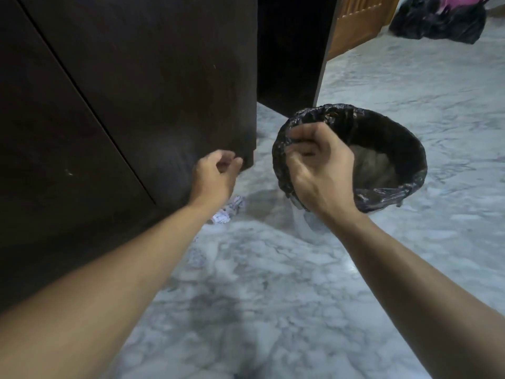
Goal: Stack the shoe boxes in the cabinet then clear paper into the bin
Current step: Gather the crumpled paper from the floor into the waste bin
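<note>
A white bin (306, 228) lined with a black bag (388, 149) stands on the marble floor, tilted toward me. My right hand (319, 170) is shut on the near left rim of the bin and its bag. My left hand (216, 176) hovers by the lower corner of the dark cabinet (136, 91), fingers loosely curled with nothing in them. Crumpled paper (229, 212) lies on the floor just under my left wrist, and another scrap (197, 257) lies nearer to me. The cabinet doors are closed; no shoe boxes are visible.
A dark gap (292, 50) opens right of the cabinet, bordered by a wooden door (358, 26). Black bags (440, 20) with something pink sit at the far right. Grey marble floor (273, 310) stretches across the foreground.
</note>
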Demonstrator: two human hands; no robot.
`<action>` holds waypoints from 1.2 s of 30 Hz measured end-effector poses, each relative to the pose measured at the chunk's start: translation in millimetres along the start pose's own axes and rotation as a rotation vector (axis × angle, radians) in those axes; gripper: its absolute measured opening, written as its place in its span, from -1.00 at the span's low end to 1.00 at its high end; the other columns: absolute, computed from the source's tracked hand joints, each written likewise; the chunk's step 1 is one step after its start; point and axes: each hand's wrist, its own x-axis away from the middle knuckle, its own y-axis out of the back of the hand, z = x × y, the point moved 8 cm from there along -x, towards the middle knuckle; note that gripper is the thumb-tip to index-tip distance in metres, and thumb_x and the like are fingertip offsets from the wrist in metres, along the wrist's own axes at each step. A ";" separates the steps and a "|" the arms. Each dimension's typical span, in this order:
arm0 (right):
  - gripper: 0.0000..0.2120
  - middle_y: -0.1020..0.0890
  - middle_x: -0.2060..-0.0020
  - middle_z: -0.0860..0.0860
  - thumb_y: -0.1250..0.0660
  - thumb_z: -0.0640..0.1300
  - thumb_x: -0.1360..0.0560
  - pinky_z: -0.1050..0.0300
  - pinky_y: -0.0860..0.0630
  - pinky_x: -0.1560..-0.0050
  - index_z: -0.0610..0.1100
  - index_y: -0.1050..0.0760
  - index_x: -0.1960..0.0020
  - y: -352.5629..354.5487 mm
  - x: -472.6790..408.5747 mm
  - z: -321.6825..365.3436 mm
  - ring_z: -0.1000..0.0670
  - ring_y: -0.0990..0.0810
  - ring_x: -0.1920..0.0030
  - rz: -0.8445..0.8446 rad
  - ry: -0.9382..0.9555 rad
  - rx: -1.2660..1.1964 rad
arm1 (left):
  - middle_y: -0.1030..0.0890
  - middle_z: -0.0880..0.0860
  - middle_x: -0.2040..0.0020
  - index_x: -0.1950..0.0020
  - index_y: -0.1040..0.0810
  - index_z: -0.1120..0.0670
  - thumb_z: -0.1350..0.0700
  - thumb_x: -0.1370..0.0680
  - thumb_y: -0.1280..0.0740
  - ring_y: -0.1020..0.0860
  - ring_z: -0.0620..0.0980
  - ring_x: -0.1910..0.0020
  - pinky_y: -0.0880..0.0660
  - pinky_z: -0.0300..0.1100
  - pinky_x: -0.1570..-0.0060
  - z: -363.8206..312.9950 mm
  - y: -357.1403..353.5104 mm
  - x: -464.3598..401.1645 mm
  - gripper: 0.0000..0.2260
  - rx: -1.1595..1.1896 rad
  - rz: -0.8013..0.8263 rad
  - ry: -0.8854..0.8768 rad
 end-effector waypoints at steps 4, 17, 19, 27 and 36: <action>-0.77 -0.63 0.00 0.02 -0.28 -0.30 -0.44 0.05 -0.63 0.10 -0.13 -0.55 -0.06 -59.4 21.9 -29.0 0.07 -0.63 0.10 0.216 -0.032 0.085 | -0.59 0.13 -0.15 -0.24 -0.55 0.19 0.08 -0.46 -0.47 -0.55 0.08 -0.13 -0.46 -0.14 -0.15 80.9 32.5 28.1 -0.60 -0.201 -0.035 0.124; -0.49 -0.47 -0.28 -0.08 -0.42 0.00 -0.46 0.05 -0.45 -0.23 -0.10 -0.39 -0.35 -155.7 53.3 -169.9 -0.10 -0.48 -0.26 0.665 -0.216 0.574 | 0.22 0.02 -0.54 -0.54 0.12 0.02 -0.62 0.07 -0.26 0.21 0.15 -0.53 0.13 0.23 -0.45 217.4 39.0 100.4 0.36 -0.586 0.098 0.434; -0.42 -0.42 -0.31 -0.10 -0.44 0.04 -0.44 0.04 -0.40 -0.30 -0.11 -0.35 -0.37 -164.8 54.4 -180.3 -0.12 -0.41 -0.32 0.673 -0.212 0.576 | 0.25 0.03 -0.54 -0.56 0.14 0.01 -0.63 0.07 -0.23 0.23 0.16 -0.54 0.14 0.24 -0.45 223.7 36.7 95.7 0.37 -0.613 0.138 0.406; -0.10 -0.05 -0.55 -0.07 -0.45 0.26 -0.35 -0.04 -0.10 -0.51 0.05 -0.10 -0.53 -199.6 45.9 -213.2 -0.12 0.02 -0.55 0.758 -0.179 0.710 | 0.19 0.07 -0.56 -0.56 0.13 -0.15 -0.55 -0.20 -0.25 0.19 0.15 -0.54 0.08 0.22 -0.46 233.3 29.2 69.3 0.08 -0.692 0.214 0.193; -0.06 -0.02 -0.57 -0.11 -0.30 0.46 -0.31 -0.35 -0.20 -0.40 0.16 -0.05 -0.56 -238.6 30.0 -220.3 -0.22 -0.01 -0.55 0.867 0.095 0.796 | 0.17 0.05 -0.57 -0.55 0.17 -0.21 -0.47 -0.37 -0.11 0.04 0.16 -0.51 -0.05 0.15 -0.46 227.2 12.4 42.7 -0.14 -0.738 0.285 0.018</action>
